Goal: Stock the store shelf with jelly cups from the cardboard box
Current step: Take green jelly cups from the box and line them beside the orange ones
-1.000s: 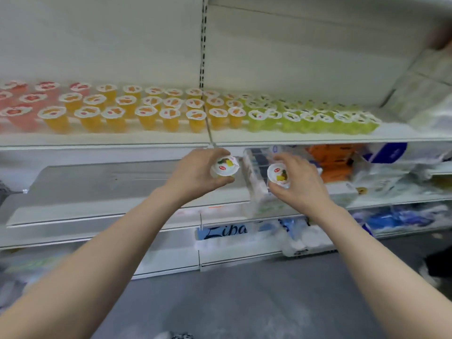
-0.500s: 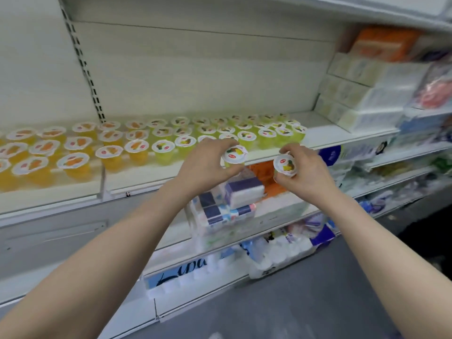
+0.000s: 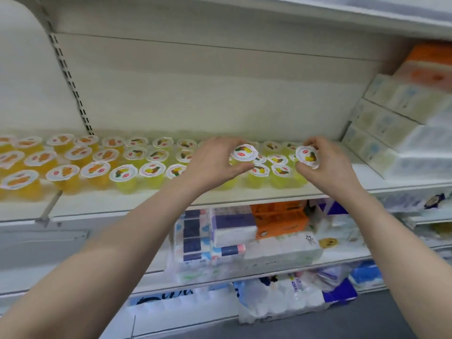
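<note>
My left hand [image 3: 211,162] grips a yellow jelly cup [image 3: 245,152] with a white lid, held over the rows of cups on the white shelf [image 3: 171,199]. My right hand [image 3: 322,160] grips a second yellow jelly cup [image 3: 307,156] at the right end of those rows. Several yellow-green jelly cups [image 3: 151,173] stand on the shelf in the middle. Several orange jelly cups [image 3: 64,176] fill its left part. The cardboard box is out of view.
Stacked tissue boxes [image 3: 391,126] stand on the same shelf at the right, close to my right hand. Tissue packs [image 3: 234,231] fill the lower shelf. A slotted upright [image 3: 71,81] runs up the back wall at the left. Another shelf [image 3: 342,13] hangs overhead.
Both hands have risen from below the shelf edge to over the jelly cup rows, each still holding its cup. The view has turned right and moved closer to the shelf.
</note>
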### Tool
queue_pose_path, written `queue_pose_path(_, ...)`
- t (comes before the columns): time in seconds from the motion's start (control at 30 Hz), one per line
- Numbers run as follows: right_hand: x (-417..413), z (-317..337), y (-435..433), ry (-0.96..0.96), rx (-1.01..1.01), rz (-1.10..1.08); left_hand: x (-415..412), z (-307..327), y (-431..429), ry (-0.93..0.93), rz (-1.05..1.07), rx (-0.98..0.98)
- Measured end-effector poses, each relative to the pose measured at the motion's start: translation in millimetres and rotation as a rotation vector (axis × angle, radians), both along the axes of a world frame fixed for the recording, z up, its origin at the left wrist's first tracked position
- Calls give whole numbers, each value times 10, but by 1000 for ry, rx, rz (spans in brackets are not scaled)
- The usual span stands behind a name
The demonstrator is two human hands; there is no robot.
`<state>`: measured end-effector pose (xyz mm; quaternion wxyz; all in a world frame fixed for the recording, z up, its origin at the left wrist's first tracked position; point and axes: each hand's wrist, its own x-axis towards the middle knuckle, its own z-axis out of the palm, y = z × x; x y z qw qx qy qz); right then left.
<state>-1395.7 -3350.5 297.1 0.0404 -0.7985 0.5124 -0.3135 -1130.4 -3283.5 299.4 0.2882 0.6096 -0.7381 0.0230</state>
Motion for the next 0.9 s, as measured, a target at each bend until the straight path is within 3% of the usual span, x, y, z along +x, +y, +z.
queue_pose_path(0.2,-392,93,-899,-61,-38,48,-427,-57,-340,60,194,-45)
queue_pose_path(0.4,-617,-140,-1653,61,60,83,-830,-169,-570,167,309,-61)
queue_pose_path(0.67,-626,-502,-2160,112,236,132,-1039,-188,-662,163,445,-44)
queue_pose_path(0.9,-622,-358,-2237,275,164,196,-1187,-151,-761,216,476,-46)
